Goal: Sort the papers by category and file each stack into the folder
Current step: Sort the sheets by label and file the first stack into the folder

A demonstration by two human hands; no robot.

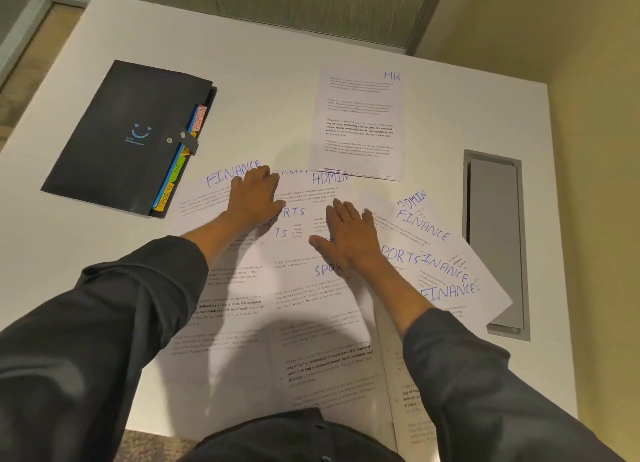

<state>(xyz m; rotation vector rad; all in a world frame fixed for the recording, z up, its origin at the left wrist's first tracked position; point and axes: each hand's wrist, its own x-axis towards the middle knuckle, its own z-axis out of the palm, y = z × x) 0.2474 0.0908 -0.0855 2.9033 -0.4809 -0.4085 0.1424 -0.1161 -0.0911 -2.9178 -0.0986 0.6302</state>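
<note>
Head view: near edge, dark sleeves [104,323] reach over a white table [277,63]. Loose papers [311,323] are spread overlapping across near centre, with handwritten blue headers: SPORTS, FINANCE, ADMIN. More sheets are fanned to the right, FINANCE and SPORTS showing, and their corner overlaps a grey cable hatch [495,219]. Left hand [254,198] lies flat, fingers straight and spread, pressing on the sheets just beside a FINANCE header. Right hand [346,233] is flat too, fingers straight, thumb out, resting on the centre sheets near a SPORTS header. Farther off, right of centre, an HR stack [360,122] lies squared up, apart from the mess. Far left, the black folder [128,136] lies closed with its clasp snapped, coloured tabs SPORTS, HR, ADMIN poking out of its right edge.
</note>
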